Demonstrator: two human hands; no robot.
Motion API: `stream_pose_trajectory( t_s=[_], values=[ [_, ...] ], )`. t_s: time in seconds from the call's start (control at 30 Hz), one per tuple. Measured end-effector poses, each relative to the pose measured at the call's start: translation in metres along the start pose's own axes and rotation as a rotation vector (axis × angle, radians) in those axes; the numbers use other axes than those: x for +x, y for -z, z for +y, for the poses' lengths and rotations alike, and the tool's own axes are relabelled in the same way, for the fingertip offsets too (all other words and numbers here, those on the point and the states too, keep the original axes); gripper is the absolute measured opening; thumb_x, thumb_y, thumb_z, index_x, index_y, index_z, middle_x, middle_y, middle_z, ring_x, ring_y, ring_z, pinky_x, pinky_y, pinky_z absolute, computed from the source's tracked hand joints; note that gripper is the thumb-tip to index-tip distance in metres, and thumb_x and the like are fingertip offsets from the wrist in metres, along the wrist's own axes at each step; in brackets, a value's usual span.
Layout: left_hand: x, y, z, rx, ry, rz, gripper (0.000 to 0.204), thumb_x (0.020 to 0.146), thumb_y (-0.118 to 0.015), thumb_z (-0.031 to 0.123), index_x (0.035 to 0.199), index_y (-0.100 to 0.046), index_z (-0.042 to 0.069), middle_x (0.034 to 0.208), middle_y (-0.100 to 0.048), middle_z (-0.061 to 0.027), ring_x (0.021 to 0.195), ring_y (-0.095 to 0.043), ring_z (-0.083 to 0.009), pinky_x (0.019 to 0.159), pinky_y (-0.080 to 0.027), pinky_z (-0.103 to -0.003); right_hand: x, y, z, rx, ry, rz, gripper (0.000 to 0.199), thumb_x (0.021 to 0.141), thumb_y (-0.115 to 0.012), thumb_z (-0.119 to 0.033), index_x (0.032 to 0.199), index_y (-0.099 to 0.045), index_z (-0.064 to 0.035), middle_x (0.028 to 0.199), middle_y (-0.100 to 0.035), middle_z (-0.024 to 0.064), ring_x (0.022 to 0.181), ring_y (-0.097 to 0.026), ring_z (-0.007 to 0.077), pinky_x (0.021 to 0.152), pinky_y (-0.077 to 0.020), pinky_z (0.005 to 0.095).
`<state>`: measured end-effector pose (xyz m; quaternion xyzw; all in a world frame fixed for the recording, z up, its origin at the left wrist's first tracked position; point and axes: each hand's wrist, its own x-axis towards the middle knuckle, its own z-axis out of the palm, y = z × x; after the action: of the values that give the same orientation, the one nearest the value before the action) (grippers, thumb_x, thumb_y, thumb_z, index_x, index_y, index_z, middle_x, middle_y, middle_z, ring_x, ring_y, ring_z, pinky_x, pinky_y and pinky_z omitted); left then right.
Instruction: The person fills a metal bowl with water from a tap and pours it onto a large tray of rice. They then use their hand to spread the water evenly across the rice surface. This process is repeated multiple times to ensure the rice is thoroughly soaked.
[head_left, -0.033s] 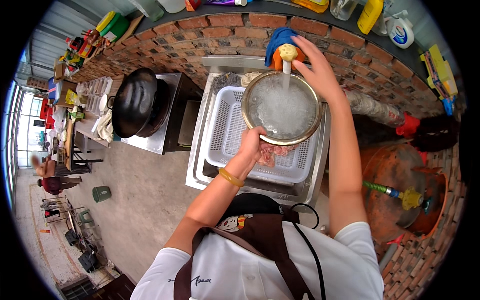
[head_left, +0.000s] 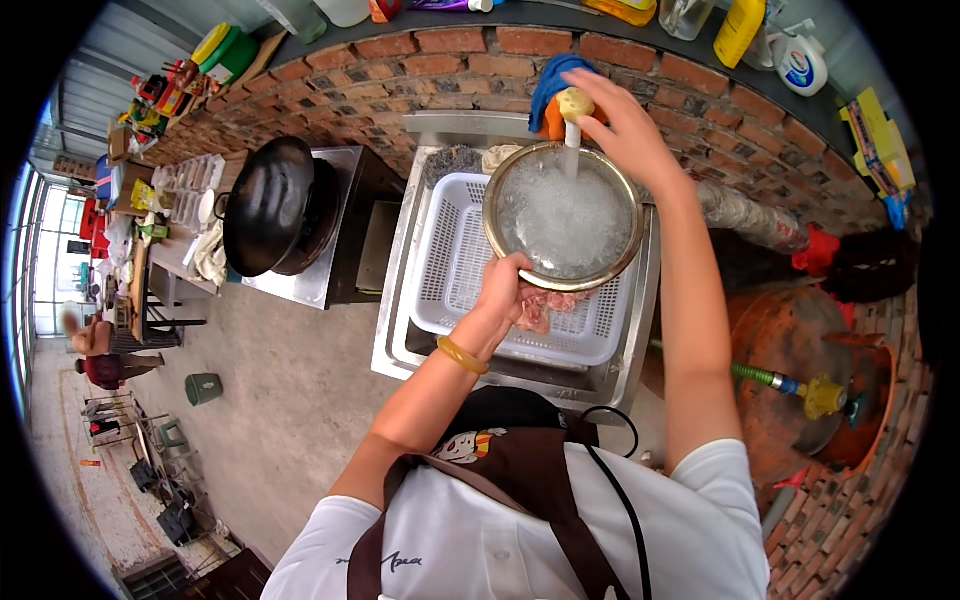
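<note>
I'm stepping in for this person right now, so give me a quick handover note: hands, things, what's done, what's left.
Left hand: grips the near rim of the metal bowl, held over the white plastic basket in the steel sink.
Right hand: on the tap; a stream of water runs into the bowl.
Done: bowl holds foamy water.
Pinkish raw meat lies in the basket under the bowl's near edge.
Left, likely: shut the tap, then deal with the meat.
</note>
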<state>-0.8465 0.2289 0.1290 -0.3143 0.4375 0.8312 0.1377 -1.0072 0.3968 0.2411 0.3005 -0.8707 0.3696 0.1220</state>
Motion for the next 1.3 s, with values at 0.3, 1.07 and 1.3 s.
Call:
stream_pose_trajectory(
  t_s=[0.3,1.07,1.3],
  values=[
    [-0.001,0.001,-0.004,-0.002,-0.014,0.016,0.035,0.07,-0.043,0.003,0.102,-0.038,-0.012,0.091,-0.05,-0.0205,0.078,-0.057,-0.0306,0.061,-0.054,-0.036,0.046,0.004,-0.01,-0.292,0.013,-0.374,0.032,0.071,-0.061,-0.003,0.102,-0.059,-0.0063,0.098,-0.059,0.0112,0.092,-0.055,0.028,0.08,-0.0446,0.036],
    [0.001,0.016,-0.009,-0.03,-0.022,0.012,0.031,0.069,-0.043,0.002,0.095,-0.04,-0.013,0.087,-0.051,-0.0201,0.07,-0.058,-0.0296,0.059,-0.054,-0.036,0.034,-0.023,-0.016,-0.578,-0.034,-0.142,0.024,0.075,-0.06,-0.022,0.077,-0.052,0.0009,0.069,-0.058,0.0157,0.065,-0.059,0.0309,0.059,-0.0485,0.0394],
    [-0.038,0.032,-0.003,-0.091,-0.041,0.013,0.035,0.068,-0.041,0.0,0.102,-0.036,-0.008,0.083,-0.051,-0.0216,0.054,-0.054,-0.0251,0.044,-0.047,-0.031,0.036,-0.034,-0.027,-0.672,-0.163,-0.104,0.028,0.08,-0.051,-0.027,0.084,-0.051,0.001,0.07,-0.061,0.0174,0.065,-0.061,0.0316,0.058,-0.0486,0.04]
  ],
)
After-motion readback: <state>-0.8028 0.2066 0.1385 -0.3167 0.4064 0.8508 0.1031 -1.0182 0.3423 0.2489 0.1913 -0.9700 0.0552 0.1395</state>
